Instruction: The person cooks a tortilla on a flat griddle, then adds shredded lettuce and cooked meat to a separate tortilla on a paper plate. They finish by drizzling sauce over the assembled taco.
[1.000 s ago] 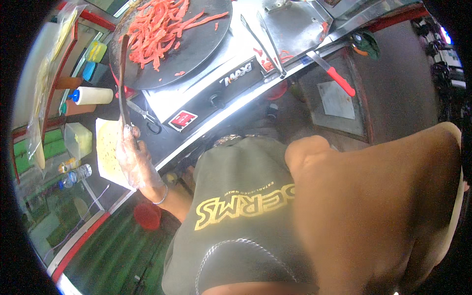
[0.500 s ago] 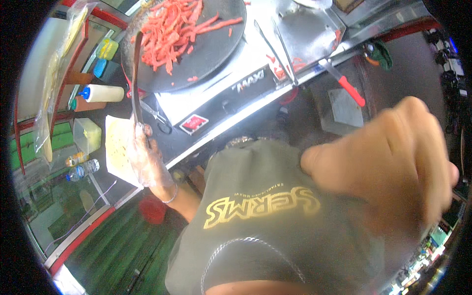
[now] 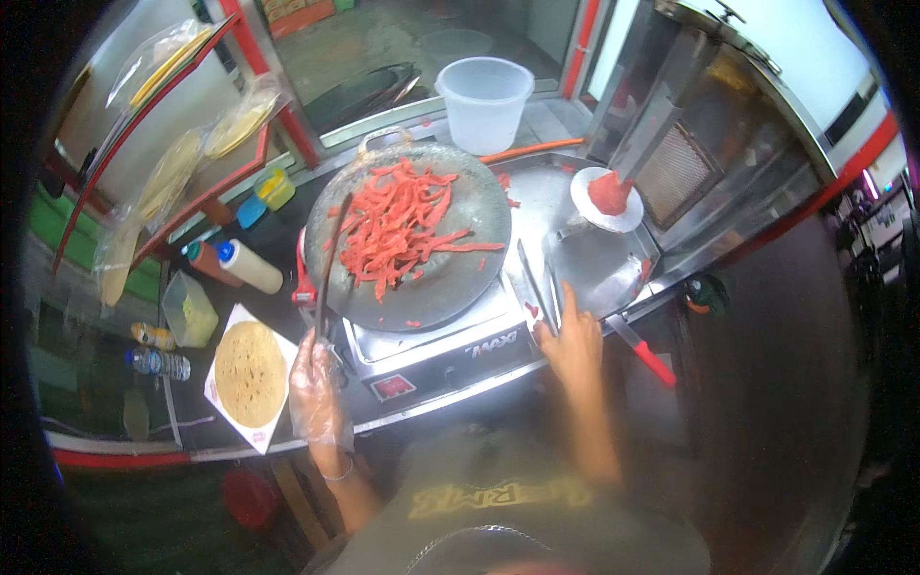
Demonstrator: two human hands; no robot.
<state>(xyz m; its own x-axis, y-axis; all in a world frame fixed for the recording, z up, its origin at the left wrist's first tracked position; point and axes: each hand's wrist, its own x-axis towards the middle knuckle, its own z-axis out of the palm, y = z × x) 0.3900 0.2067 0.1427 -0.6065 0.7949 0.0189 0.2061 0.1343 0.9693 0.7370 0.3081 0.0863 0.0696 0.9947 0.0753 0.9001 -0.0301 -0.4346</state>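
Note:
My left hand (image 3: 318,388), in a clear plastic glove, grips a long, narrow dark utensil (image 3: 333,254) that stands up along the left side of a round black griddle pan (image 3: 470,292). Red strips of meat (image 3: 398,225) lie heaped on the pan. My bare right hand (image 3: 577,350) is at the counter's front edge, index finger stretched out and thumb apart. Between them is the lower end of the metal tongs (image 3: 533,283); I cannot tell whether the fingers touch them. Left of my gloved hand, a round flatbread (image 3: 251,374) rests on white paper (image 3: 261,443).
A red-handled knife (image 3: 655,364) juts over the front edge at right. Behind it, a meat cone (image 3: 609,194) stands on a white disc above a metal tray (image 3: 609,273). A white bucket (image 3: 484,105) stands at the back. Squeeze bottles (image 3: 251,268) and a clear tub (image 3: 190,311) are at left.
My right hand has come down from a raised, blurred position at the right to the tongs. The view has tilted up to show the whole pan. My left hand keeps its utensil.

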